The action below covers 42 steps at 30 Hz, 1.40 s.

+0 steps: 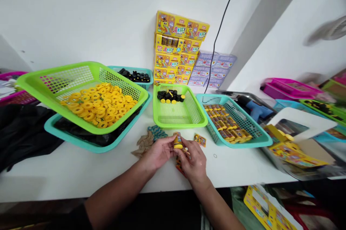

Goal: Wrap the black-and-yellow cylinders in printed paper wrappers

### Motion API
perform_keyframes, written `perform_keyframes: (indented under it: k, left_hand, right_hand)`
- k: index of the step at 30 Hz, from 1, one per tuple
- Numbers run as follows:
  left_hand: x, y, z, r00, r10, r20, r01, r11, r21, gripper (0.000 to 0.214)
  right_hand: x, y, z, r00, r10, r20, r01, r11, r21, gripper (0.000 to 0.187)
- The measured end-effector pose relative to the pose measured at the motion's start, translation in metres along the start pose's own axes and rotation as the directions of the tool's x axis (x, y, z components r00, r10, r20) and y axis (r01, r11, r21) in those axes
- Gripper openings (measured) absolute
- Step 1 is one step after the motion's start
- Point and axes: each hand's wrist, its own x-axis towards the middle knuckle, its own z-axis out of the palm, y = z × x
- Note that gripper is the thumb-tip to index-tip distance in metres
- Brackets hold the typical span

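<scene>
The fingers of the left hand [158, 152] and right hand [193, 161] press inward, pinching a small yellow cylindrical piece [177, 140] between them.

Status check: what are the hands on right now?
Left hand, right hand: both on small yellow printed packet. Printed card beside right hand. Brown scraps beside left hand.

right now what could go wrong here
The small yellow plastic piece pinched between the left hand and right hand could slip and roll toward the near edge of the white table. The lime-green plastic mesh basket sits tilted on the teal plastic basket, so a knock might spill its yellow plastic rings.
</scene>
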Motion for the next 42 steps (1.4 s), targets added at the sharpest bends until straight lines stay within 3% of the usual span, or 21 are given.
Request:
perform_keyframes:
  k: [13, 20, 27, 32, 42]
  left_hand:
    - [-0.001, -0.005, 0.001, 0.997, -0.031, -0.074, 0.037, 0.996, 0.085, 0.015]
    - [0.001, -0.007, -0.003, 0.999, -0.033, 0.004, 0.032, 0.989, 0.142, 0.019]
    - [0.000, -0.007, 0.000, 1.000, -0.007, -0.025, 0.010, 0.992, 0.124, 0.017]
    - [-0.002, -0.004, 0.001, 0.998, -0.035, -0.048, 0.040, 0.994, 0.106, 0.016]
    - [-0.001, -0.010, -0.002, 0.998, -0.021, -0.067, 0.028, 0.994, 0.109, 0.012]
  right_hand:
    - [0.001, 0.000, -0.003, 0.996, -0.089, 0.001, 0.089, 0.996, -0.008, 0.034]
    - [0.006, -0.002, -0.015, 0.977, -0.182, 0.107, 0.197, 0.970, -0.144, 0.027]
    - [0.001, -0.001, -0.007, 0.999, -0.037, -0.005, 0.036, 0.999, -0.018, 0.036]
    - [0.000, -0.003, -0.003, 1.000, 0.006, 0.002, -0.006, 1.000, 0.001, 0.033]
    - [0.001, 0.000, -0.005, 0.999, -0.051, 0.006, 0.051, 0.999, 0.003, 0.025]
